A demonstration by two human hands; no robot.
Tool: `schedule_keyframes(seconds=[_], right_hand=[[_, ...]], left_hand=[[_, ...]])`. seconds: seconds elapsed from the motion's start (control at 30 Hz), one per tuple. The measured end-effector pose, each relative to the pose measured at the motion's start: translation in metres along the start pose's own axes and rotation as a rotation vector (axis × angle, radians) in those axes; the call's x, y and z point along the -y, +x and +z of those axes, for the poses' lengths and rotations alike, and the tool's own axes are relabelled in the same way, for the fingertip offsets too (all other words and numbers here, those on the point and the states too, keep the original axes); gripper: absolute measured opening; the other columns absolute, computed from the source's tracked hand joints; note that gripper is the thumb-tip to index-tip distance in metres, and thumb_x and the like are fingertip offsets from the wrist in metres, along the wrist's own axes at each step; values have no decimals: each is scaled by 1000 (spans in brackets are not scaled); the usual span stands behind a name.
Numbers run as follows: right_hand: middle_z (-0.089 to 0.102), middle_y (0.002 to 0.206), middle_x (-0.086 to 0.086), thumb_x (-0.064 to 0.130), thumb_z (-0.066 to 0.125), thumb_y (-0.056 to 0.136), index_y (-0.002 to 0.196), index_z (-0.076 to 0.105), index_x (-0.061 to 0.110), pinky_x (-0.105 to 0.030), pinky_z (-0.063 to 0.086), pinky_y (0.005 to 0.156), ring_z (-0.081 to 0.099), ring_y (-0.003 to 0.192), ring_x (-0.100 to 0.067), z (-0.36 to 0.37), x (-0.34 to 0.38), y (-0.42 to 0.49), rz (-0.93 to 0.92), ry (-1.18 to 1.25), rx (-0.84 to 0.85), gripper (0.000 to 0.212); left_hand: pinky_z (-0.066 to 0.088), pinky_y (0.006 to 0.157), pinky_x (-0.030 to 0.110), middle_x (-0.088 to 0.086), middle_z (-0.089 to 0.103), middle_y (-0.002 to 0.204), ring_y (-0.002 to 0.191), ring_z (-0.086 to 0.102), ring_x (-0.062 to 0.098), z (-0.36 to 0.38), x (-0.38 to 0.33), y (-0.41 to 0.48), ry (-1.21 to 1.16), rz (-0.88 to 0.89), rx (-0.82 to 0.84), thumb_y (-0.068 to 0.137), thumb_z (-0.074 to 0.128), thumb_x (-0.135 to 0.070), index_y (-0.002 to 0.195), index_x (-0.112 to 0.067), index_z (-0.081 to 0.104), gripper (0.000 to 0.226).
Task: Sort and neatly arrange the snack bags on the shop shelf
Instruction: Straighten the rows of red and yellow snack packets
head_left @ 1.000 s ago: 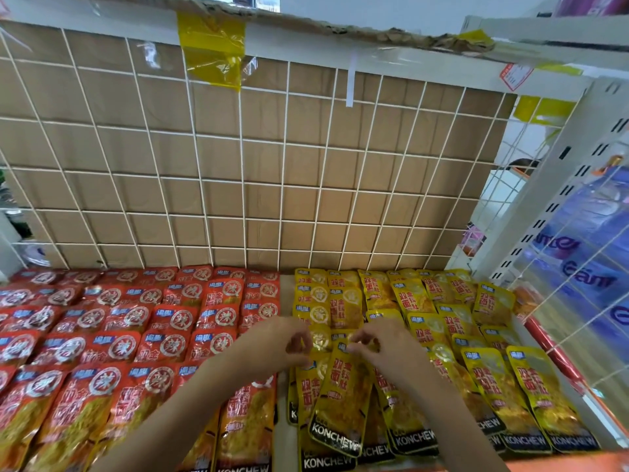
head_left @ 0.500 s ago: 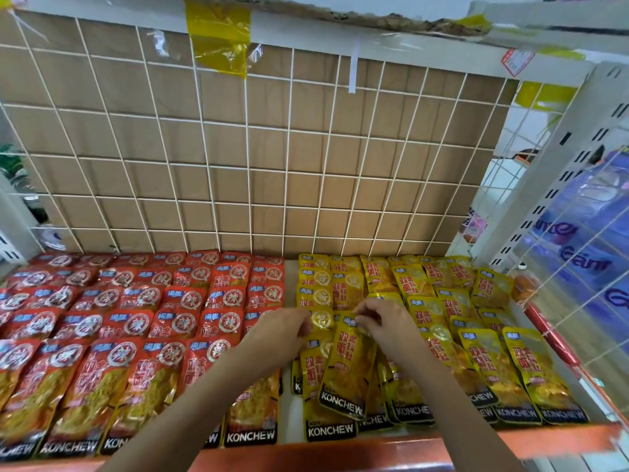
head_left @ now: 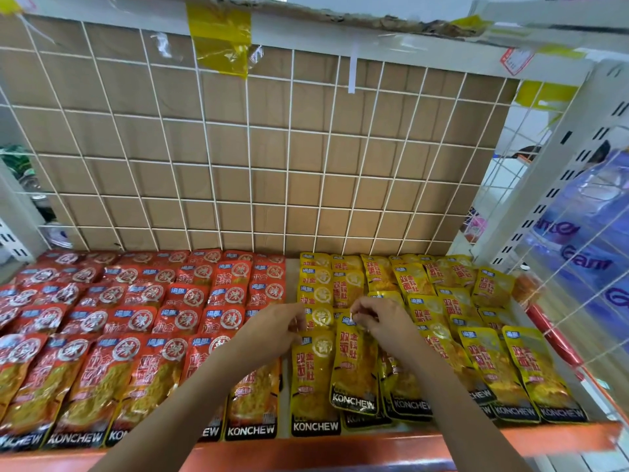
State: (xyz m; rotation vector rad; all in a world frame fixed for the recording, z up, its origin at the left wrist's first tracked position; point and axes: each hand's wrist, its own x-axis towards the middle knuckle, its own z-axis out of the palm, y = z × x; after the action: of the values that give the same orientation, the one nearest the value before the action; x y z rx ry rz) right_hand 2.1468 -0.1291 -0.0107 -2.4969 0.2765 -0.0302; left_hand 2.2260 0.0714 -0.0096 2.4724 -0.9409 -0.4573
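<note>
While reaching in with bare forearms over the orange front lip of the shelf [head_left: 340, 447], pinching the top edge of a tilted yellow bag [head_left: 355, 369] between the thumb and forefinger of the right hand [head_left: 381, 318], with the other fingers curling loosely. Holding that bag askew on top of its neighbours, near the middle of the shelf, with its black KONCHEW band pointing toward the lip. Curling the fingers of the left hand [head_left: 272, 330] at the top left corner of the front yellow bag [head_left: 313, 383], just beside the tilted one. Touching it there, yet not showing plainly whether gripping or only resting. Bringing the two hands near each other but apart.

Working among yellow bags [head_left: 483, 366] overlapping in rows across the right half of the shelf, back to the foot of the white wire grid [head_left: 289, 165]. Bordering on red bags [head_left: 112, 369] overlapping the same way across the left half, with a narrow bare strip parting the two colours. Facing brown cardboard [head_left: 354, 144] standing behind the grid, with a piece of yellow tape [head_left: 221, 39] hanging from the white rail above. Seeing blue packs [head_left: 585, 240] showing through wire mesh at the far right.
</note>
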Motion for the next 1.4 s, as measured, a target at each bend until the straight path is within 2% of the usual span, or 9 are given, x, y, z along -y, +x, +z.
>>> schedule_keyframes(seconds=[0.17, 0.37, 0.47, 0.57, 0.67, 0.77, 0.9, 1.03, 1.4], right_hand=[[55, 71, 20, 18, 57, 91, 82, 56, 30, -17, 39, 60, 51, 67, 4, 0, -2, 2, -15, -6, 14, 15], [54, 71, 20, 19, 57, 91, 84, 57, 29, -16, 38, 59, 52, 67, 2, -1, 0, 4, -19, -13, 35, 12], [58, 78, 16, 21, 57, 91, 88, 61, 27, -18, 42, 63, 55, 73, -2, -1, 0, 4, -4, -20, 34, 8], [60, 91, 12, 21, 56, 92, 99, 65, 21, -21, 43, 73, 56, 86, -7, 0, 0, 2, -11, -30, 5, 12], [58, 92, 14, 23, 55, 92, 101, 65, 22, -12, 37, 65, 52, 83, -1, 1, -1, -1, -18, -24, -39, 13], [59, 92, 14, 23, 56, 91, 99, 64, 25, -12, 40, 66, 53, 80, 1, 2, -1, -5, -2, 8, -112, 11], [57, 91, 18, 22, 59, 90, 97, 65, 25, -6, 39, 66, 51, 77, 9, 3, 1, -11, 2, -13, -198, 9], [58, 94, 12, 20, 60, 89, 96, 64, 21, -20, 50, 76, 56, 83, -1, 6, 0, -17, 21, -32, -227, 8], [57, 94, 11, 21, 62, 88, 96, 64, 20, -26, 51, 84, 56, 91, -6, 10, 2, -20, 21, -50, -237, 8]], left_hand=[[43, 72, 22, -7, 53, 94, 89, 53, 11, -1, -1, -1, -7, -9, -19, 85, 64, -15, 95, -19, 58, 12], [45, 73, 22, -8, 54, 95, 89, 53, 10, -1, -1, -3, 1, 2, -53, 86, 63, -18, 92, -22, 56, 10], [41, 72, 20, -7, 52, 96, 87, 49, 9, -4, -3, -2, 18, 39, -142, 87, 61, -25, 96, -24, 54, 12], [41, 93, 26, -2, 49, 125, 111, 47, 13, -9, -4, 2, 30, 62, -189, 93, 53, -27, 127, -19, 49, 36], [27, 109, 30, -1, 35, 145, 133, 33, 17, -8, -4, 2, 129, 81, -95, 95, 48, -30, 140, -20, 37, 47], [24, 111, 31, -3, 33, 146, 135, 31, 15, -3, -2, 2, 179, 92, -58, 95, 47, -35, 142, -23, 35, 50], [28, 110, 31, -5, 37, 141, 130, 36, 14, 0, 3, 3, 163, 133, -82, 94, 50, -35, 141, -25, 35, 51], [30, 108, 30, -6, 39, 138, 128, 38, 13, 3, 7, 4, 141, 157, -98, 92, 52, -35, 140, -25, 36, 52], [29, 107, 28, -6, 39, 139, 128, 38, 12, -1, 7, 0, 122, 155, -71, 92, 53, -35, 139, -23, 39, 51]])
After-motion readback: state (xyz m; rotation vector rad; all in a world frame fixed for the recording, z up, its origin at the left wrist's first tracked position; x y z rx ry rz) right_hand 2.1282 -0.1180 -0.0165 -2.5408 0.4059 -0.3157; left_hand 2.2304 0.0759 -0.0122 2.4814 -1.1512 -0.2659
